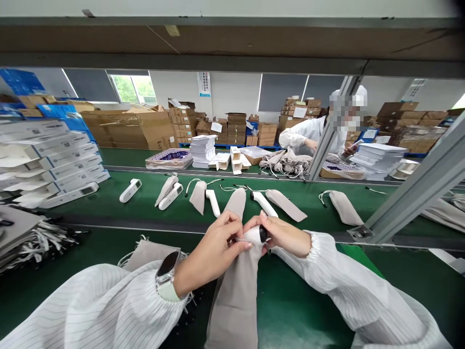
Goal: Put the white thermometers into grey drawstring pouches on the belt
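A grey drawstring pouch (236, 300) hangs down in front of me, its mouth around a white handheld device (253, 235) whose black end sticks out at the top. My left hand (223, 240) is closed, thumb and fingers pinching the pouch's mouth beside the device. On the other side, my right hand (281, 235) has its fingers closed around the device near the black end; some fingertips are hidden. Below my right wrist lies another white device (286, 257), partly covered by the sleeve. A flat grey pouch (150, 254) rests behind my left wrist.
Along the green belt (109, 194) lie several white devices (170, 196) and filled-looking grey pouches (345, 208). White boxes (69, 155) are stacked at left, above a pile of pouches (22, 237). A metal post (399, 194) slants at right. Across the belt, a co-worker (308, 133) handles something.
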`<state>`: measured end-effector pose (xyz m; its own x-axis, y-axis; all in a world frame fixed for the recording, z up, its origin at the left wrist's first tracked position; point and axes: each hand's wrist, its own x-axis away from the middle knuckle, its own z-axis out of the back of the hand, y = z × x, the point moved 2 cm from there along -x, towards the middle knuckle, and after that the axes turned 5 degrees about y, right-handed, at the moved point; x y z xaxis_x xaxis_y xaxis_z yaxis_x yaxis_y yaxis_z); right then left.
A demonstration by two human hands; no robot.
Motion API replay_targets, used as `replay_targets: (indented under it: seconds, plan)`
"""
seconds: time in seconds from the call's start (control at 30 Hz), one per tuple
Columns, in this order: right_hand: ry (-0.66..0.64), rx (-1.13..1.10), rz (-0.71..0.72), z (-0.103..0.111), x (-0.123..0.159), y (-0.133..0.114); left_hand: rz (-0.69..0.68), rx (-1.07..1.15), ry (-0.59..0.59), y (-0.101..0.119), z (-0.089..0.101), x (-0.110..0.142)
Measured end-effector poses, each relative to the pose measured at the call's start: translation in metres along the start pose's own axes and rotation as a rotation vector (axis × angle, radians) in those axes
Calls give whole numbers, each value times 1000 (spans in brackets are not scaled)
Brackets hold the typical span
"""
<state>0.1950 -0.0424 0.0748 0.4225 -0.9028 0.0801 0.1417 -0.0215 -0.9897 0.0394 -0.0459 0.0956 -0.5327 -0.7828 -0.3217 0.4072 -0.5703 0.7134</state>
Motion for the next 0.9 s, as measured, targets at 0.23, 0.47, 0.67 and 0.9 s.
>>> replay_targets:
  seconds: [0.23,0.47,0.67,0.9]
  plan:
    - [82,318,135,-22,6,9,-36,-133,-31,10,0,1]
    - [403,271,279,50,17,10,186,-453,-255,-2,42,33]
    - [84,297,407,-35,20,7,30,-81,-95,42,20,12]
    - [1291,844,105,128,47,-15,110,-399,-316,-14,-19,33]
